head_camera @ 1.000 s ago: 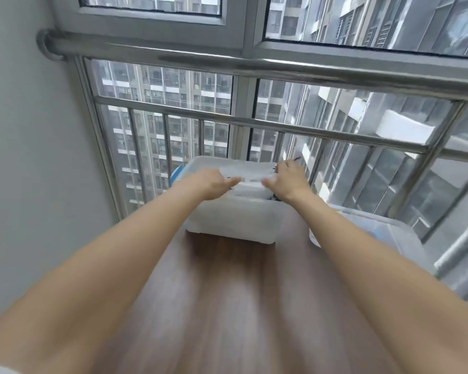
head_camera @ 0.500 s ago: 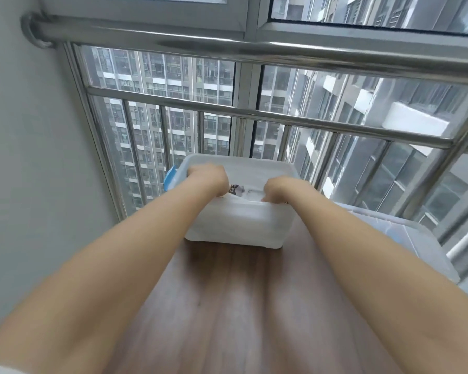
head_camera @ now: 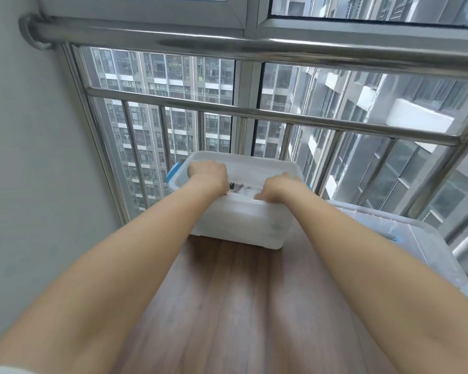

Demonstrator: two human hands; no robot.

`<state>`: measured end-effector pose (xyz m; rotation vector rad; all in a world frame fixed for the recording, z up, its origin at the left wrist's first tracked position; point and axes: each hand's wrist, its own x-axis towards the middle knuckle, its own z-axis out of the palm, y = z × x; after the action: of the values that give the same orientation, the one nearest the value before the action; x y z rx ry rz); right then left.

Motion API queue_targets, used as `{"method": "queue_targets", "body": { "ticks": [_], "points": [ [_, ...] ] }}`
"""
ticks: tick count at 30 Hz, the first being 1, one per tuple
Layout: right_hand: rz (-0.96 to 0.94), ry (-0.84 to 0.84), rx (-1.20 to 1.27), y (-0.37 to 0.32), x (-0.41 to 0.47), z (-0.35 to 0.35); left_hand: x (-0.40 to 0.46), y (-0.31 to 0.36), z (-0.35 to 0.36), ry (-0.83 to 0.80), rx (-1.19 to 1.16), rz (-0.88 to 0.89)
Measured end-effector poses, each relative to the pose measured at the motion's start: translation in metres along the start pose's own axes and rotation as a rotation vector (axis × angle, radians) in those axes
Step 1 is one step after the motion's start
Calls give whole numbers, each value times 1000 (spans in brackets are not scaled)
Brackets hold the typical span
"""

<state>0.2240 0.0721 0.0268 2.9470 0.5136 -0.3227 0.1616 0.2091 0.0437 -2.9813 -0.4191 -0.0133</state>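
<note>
The wooden tabletop [head_camera: 235, 292] was dark brown with a long grain and ran right up to the window. A clear plastic tub [head_camera: 427, 238] sat off its right edge, with a small blue bit on it; it might have been just a lid, I couldn't tell. A shiny steel railing [head_camera: 254, 47] crossed in front of the glass, with a thinner bar [head_camera: 281, 114] lower down and upright bars under that. There was a plain grey wall [head_camera: 38, 184] on the left and a grey window frame [head_camera: 251, 12] up top. Outside were tall apartment blocks [head_camera: 160, 76].
</note>
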Motion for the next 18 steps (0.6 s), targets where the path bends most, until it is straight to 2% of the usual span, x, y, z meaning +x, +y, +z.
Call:
{"method": "queue_targets", "body": {
  "ticks": [4,8,10,12,15,18],
  "points": [
    [-21,161,113,11,-14,1,-7,7,-8,155,2,5],
    [-144,405,456,24,-34,9,-25,17,-18,267,-92,-25],
    [-176,561,658,34,-51,14,-38,32,-24,317,-135,43],
    [-122,653,766,53,-71,24,-53,56,-28,405,-206,165],
    [35,598,700,91,-90,48,-74,100,-26,539,-300,331],
    [204,427,595,133,-105,80,-89,147,-12,544,-317,538]
  ]
}}
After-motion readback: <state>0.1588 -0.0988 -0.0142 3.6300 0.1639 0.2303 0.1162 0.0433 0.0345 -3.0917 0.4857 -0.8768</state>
